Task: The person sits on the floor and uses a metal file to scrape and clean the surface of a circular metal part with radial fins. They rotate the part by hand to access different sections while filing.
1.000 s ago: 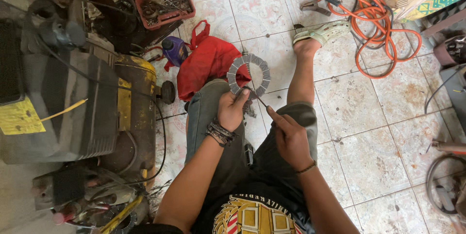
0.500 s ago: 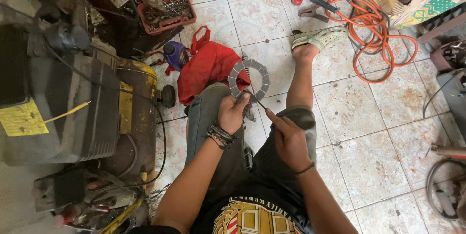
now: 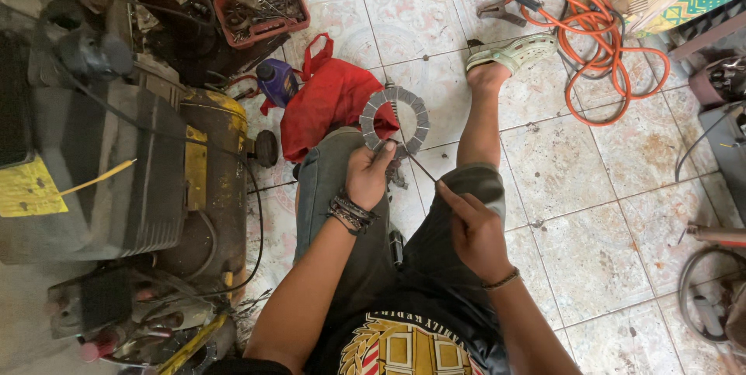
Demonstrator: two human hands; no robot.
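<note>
Left hand (image 3: 367,179) pinches the grey segmented friction ring (image 3: 395,120) at its lower rim, upright over the knees. Right hand (image 3: 475,229) (nearer the body) pinches a thin rod (image 3: 413,159) angled up-left across the ring.

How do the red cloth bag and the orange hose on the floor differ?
The red cloth bag lies crumpled in a soft heap; the orange hose runs in loose open loops. The red cloth bag sits just beyond the person's knee, behind the grey ring that the left hand holds; the orange hose lies farther off, past the sandalled foot. Both rest on the tiled floor.
</note>
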